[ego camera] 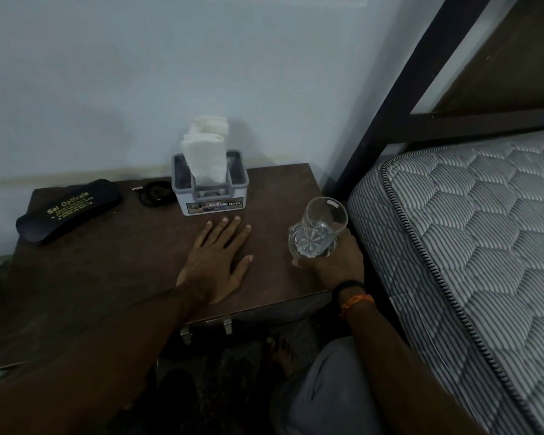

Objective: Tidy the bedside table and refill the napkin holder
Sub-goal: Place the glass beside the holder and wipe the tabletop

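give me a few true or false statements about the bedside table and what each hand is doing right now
1. The right hand grips a clear glass. True.
2. The left hand is holding the glasses case. False: it lies flat, fingers straight, on the table; the case sits apart near the table's far left.
3. The napkin holder has white napkins standing up out of it. True.
4. The glass is full to the brim. False: it looks nearly empty.
5. A coiled black cable lies between the glasses case and the napkin holder. True.
6. The mattress is on the left of the table. False: it is on the right.
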Tool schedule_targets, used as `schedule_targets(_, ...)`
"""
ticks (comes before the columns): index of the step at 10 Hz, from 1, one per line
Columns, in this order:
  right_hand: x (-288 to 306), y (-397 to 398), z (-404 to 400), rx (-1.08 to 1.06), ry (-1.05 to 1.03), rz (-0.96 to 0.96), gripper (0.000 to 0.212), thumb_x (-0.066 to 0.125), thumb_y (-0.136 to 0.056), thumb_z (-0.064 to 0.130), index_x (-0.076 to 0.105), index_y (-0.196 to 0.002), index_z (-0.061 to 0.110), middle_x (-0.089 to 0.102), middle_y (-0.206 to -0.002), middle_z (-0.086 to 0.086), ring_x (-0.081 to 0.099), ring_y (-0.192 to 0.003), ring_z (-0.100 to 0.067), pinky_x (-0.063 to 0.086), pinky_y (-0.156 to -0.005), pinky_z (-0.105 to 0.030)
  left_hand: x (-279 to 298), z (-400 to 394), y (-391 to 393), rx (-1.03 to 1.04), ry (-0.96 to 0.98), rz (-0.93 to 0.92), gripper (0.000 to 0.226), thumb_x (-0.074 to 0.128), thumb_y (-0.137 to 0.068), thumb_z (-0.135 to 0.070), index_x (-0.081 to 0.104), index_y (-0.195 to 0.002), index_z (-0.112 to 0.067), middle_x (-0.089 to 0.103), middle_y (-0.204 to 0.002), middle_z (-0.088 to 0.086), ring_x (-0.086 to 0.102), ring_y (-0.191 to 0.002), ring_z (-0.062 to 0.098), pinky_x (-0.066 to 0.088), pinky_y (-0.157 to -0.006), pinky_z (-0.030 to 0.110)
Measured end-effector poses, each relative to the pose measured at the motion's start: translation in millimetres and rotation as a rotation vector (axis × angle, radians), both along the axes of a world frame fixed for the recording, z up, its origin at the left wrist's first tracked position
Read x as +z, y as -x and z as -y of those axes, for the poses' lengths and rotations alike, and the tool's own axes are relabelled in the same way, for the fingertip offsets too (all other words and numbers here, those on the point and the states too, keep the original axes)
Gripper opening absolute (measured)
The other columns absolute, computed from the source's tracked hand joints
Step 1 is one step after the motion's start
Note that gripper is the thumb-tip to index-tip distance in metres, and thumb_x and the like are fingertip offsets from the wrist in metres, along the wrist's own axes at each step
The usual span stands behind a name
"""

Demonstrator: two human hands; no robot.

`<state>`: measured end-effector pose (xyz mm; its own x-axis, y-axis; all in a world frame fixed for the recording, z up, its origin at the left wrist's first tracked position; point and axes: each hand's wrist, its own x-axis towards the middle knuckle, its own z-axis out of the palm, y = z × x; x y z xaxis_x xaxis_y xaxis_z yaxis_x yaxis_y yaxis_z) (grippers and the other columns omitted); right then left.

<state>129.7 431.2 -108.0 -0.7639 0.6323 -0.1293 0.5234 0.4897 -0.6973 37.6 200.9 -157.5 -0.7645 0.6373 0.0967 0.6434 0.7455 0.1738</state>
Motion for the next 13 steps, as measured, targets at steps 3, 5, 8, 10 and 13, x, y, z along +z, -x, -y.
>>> schedule_targets(3,2.1,33.2,9.2,0.049,0.003,-0.154,0.074,0.091,-0.044,0.044,0.064,-0.111,0.027,0.068,-0.112,0.007,0.063,-0.096,-0.010,0.045,-0.078,-0.021,2.3,-0.5,0.1,0.000,0.001,-0.008,0.063,0.026,-0.099,-0.057,0.022,-0.156,-0.031,0.019,-0.165,-0.003,0.013,-0.153,0.017,0.011,-0.124,0.044)
schedule_targets(5,6.3,62.6,16.0,0.052,0.006,-0.253,0.064,0.091,-0.055,0.033,0.064,-0.112,0.024,0.069,-0.114,0.001,0.056,-0.092,-0.005,0.040,-0.080,-0.018,1.4,-1.0,-0.2,0.002,-0.003,0.009,0.063,0.027,-0.099,-0.057,0.022,-0.156,-0.031,0.019,-0.165,-0.003,0.011,-0.153,0.016,0.009,-0.124,0.044)
schedule_targets(8,3.5,100.3,7.6,0.038,0.034,-0.273,0.068,0.086,-0.049,0.049,0.063,-0.111,0.031,0.070,-0.111,0.005,0.066,-0.097,-0.013,0.050,-0.080,-0.022,1.6,0.2,0.8,-0.005,-0.004,0.005,0.064,0.025,-0.099,-0.058,0.020,-0.157,-0.031,0.016,-0.166,-0.003,0.008,-0.154,0.016,0.007,-0.124,0.043)
schedule_targets(10,0.3,115.2,2.5,0.044,0.038,-0.289,0.067,0.087,-0.056,0.044,0.062,-0.115,0.025,0.069,-0.115,0.002,0.064,-0.100,-0.014,0.045,-0.082,-0.021,-0.6,0.7,1.6,-0.001,-0.001,0.000,0.064,0.025,-0.099,-0.058,0.021,-0.156,-0.031,0.017,-0.166,-0.002,0.008,-0.154,0.016,0.007,-0.124,0.044)
schedule_targets(13,-3.5,124.4,-2.3,0.057,0.026,-0.302,0.070,0.087,-0.060,0.040,0.058,-0.121,0.021,0.064,-0.122,-0.002,0.060,-0.108,-0.018,0.045,-0.089,-0.026,1.1,0.6,1.1,-0.006,-0.007,0.009,0.065,0.024,-0.098,-0.058,0.020,-0.157,-0.030,0.015,-0.166,-0.002,0.007,-0.154,0.017,0.004,-0.124,0.044)
